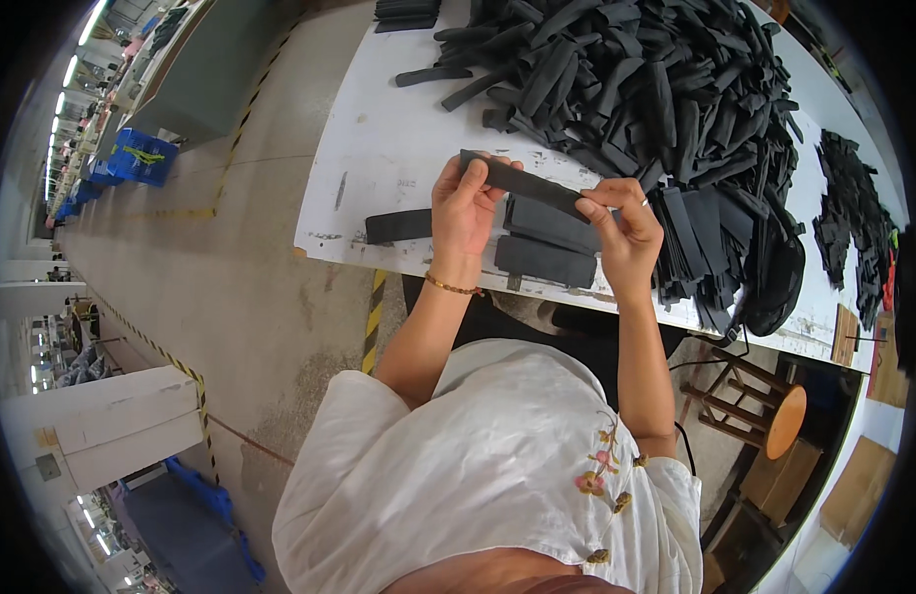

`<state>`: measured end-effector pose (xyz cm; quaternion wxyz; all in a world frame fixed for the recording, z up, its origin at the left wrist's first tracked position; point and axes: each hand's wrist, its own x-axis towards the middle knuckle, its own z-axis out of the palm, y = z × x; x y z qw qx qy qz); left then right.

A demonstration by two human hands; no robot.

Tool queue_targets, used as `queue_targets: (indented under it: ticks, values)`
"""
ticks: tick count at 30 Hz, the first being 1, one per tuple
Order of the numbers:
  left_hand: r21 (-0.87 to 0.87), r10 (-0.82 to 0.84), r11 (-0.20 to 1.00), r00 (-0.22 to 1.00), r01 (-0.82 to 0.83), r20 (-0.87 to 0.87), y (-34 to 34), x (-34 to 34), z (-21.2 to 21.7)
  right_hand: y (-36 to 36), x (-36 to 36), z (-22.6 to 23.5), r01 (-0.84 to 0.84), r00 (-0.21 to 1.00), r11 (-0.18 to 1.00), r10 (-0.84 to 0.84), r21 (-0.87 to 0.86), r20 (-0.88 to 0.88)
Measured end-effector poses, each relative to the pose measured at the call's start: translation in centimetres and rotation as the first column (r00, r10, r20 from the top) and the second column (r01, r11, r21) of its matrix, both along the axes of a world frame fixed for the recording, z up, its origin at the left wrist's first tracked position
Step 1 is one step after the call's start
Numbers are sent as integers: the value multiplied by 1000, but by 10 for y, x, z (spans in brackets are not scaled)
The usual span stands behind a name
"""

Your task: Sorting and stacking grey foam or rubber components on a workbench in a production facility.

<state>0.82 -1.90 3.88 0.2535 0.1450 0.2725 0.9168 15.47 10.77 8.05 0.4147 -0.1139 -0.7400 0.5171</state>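
A flat black fabric strip (532, 186) is stretched between my two hands above the near edge of the white table (379, 139). My left hand (466, 203) pinches its left end between thumb and fingers. The other end is gripped by my right hand (624, 228). Below the strip, on the table, lie stacked black pieces (545, 259), partly hidden by the strip. One more black strip (398, 227) rests just left of my left wrist. To the right of my right hand, a row of black strips (697, 233) lies side by side.
A large heap of black strips (666, 79) covers the far middle of the table. Another pile (854, 208) lies at the right. A dark bag (777, 282) sits by the table's near edge. A wooden stool (782, 421) stands at the lower right, blue crates (141, 156) at the left.
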Motion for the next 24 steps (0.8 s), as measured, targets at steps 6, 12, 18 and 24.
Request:
queue_targets:
  ticks: [6,12,18,24]
  values:
    - [-57,-15,998,1000,14,-24,1,4,9,11,-1,-12,-75,996,926,86,-370,13]
    - [-214,8,977,996,-26,-85,1,3,18,11,-5,-17,87,994,984,-74,-158,86]
    - [-215,33,976,999,-25,33,5,1,12,11,-2,-23,-39,996,862,73,-505,48]
    - [-401,206,896,979,-188,2,5,5,2,6,5,-9,309,951,890,-293,334,-99]
